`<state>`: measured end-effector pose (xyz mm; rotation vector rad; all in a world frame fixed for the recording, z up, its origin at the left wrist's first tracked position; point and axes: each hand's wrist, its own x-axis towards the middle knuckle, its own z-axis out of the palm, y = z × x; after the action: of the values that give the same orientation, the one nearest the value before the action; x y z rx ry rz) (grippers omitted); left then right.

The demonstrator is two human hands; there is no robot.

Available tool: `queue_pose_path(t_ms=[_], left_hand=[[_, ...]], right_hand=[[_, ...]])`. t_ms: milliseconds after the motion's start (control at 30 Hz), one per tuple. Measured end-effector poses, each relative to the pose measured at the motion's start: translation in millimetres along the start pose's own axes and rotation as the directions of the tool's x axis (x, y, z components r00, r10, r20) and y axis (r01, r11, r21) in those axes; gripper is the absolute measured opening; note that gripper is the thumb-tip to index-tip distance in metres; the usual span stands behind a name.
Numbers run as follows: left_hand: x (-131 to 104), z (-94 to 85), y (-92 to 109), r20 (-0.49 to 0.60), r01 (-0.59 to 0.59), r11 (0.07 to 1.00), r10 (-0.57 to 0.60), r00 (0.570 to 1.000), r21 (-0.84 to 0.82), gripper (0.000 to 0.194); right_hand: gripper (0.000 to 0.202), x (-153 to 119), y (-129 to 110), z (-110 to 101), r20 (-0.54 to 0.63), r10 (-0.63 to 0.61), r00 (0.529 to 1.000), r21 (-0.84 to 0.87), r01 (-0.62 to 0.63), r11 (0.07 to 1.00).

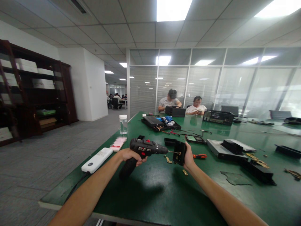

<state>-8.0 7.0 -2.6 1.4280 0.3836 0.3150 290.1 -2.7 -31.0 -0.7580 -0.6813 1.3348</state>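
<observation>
My left hand [133,156] is wrapped round the grip of a black cordless drill [143,147] with red buttons. Its long thin bit points right and meets the inner face of a small black plastic housing [179,153]. That housing stands upright in my right hand [188,157], whose fingers close round its right side. Brass-coloured bits show inside it where the bit tip ends. On the green table [150,194] below lie small brass pieces [168,159] and another brass piece [185,172]. An orange-and-black screwdriver [199,156] lies just right of my right hand.
Left are a white power bank [97,160] with a cable, a phone [118,143] and a clear jar [123,124]. Silver drives [222,150], black plastic parts [257,171] and a glass-like shard [235,178] lie right. Two people [169,100] sit across the table.
</observation>
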Motion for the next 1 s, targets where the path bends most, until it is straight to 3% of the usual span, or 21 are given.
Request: queue_pose_path(t_ms=[1000], left_hand=[[-0.7,2.6,1.6,0.008,-0.012,0.999,0.012,1.000,0.045,0.032]], right_hand=[[0.041,1.5,1.0,-0.7,0.020,-0.003,1.000,0.014,0.002,1.000]])
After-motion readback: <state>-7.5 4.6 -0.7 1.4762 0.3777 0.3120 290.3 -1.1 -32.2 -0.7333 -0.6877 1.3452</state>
